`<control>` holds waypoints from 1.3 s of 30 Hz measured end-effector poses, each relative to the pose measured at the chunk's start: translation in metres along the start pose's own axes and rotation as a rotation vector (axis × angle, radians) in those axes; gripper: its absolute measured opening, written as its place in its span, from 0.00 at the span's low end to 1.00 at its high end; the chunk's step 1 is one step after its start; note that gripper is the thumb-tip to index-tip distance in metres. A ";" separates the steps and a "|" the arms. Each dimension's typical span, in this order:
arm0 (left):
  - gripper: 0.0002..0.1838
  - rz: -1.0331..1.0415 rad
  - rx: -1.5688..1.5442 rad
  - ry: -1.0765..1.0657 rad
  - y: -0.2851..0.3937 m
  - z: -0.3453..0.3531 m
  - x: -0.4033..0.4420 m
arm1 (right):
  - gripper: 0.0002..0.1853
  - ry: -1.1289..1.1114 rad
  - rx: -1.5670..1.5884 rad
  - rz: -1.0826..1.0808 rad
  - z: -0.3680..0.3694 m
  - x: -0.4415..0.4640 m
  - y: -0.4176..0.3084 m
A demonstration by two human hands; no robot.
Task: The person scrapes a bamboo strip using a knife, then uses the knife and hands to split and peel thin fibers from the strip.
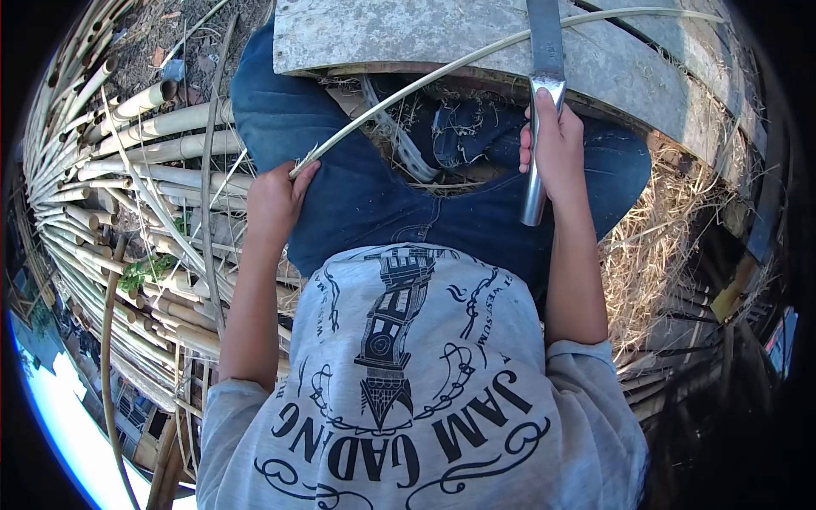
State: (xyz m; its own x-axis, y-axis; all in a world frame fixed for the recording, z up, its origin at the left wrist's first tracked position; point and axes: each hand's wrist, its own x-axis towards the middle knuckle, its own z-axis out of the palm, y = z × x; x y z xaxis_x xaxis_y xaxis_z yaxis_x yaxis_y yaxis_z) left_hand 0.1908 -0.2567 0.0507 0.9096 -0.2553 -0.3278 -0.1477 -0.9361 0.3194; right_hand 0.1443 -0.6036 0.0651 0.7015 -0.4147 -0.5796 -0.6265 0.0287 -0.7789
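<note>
Fingers of our left hand (278, 194) are closed narrow on the frayed end of a long, thin strip (408, 90), with the thumb along its near side. Our right hand (559, 151) has its fingers wrapped around the shiny metal handle (534, 194) of a knife, the thumb lying along the top of the grip. The handle's butt sticks out below those fingers, towards us, and the broad, flat blade (546, 42) reaches away beyond them, over the surface (399, 34).

From our left fingers the strip rises in a gentle bow, away and to the right, over our jeans (340, 212) and the worn grey surface. It crosses the blade ahead of our right fingers and runs on past it to the right; we cannot tell whether the two touch.

Left of our left fingers lies a big spread of cut poles (178, 149), with some green leaves (146, 272) among them. Right of our right fingers, beyond the knee, there is a heap of dry, straw-coloured shavings (654, 234). Nearer to us than both sets of fingers is our printed grey shirt (476, 340).
</note>
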 end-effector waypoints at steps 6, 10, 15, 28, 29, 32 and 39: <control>0.27 -0.017 0.003 0.015 -0.015 0.004 0.000 | 0.22 -0.091 0.003 -0.004 0.014 -0.008 0.009; 0.27 -0.015 0.004 -0.012 -0.009 0.004 0.005 | 0.23 -0.053 0.012 0.012 -0.016 0.004 -0.005; 0.26 -0.033 0.041 0.001 -0.014 0.006 0.003 | 0.22 0.003 0.134 0.028 0.010 0.000 0.000; 0.28 -0.024 -0.009 0.004 -0.013 0.006 0.005 | 0.23 -0.159 -0.043 -0.026 0.021 -0.014 0.006; 0.28 -0.023 -0.012 0.004 -0.012 0.005 0.006 | 0.23 -0.105 -0.047 -0.028 0.013 -0.006 0.006; 0.29 -0.011 -0.026 -0.003 -0.007 0.006 0.007 | 0.23 -0.015 0.001 -0.040 0.001 0.010 0.005; 0.29 -0.029 -0.004 0.007 -0.007 0.003 0.008 | 0.22 -0.235 0.057 0.037 0.050 -0.022 0.014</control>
State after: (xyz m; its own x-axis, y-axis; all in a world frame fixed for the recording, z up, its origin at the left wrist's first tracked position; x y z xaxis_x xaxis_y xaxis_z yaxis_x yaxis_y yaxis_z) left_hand 0.1978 -0.2530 0.0429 0.9160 -0.2266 -0.3310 -0.1197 -0.9420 0.3137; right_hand 0.1368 -0.5480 0.0550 0.7421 -0.1896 -0.6429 -0.6379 0.0945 -0.7643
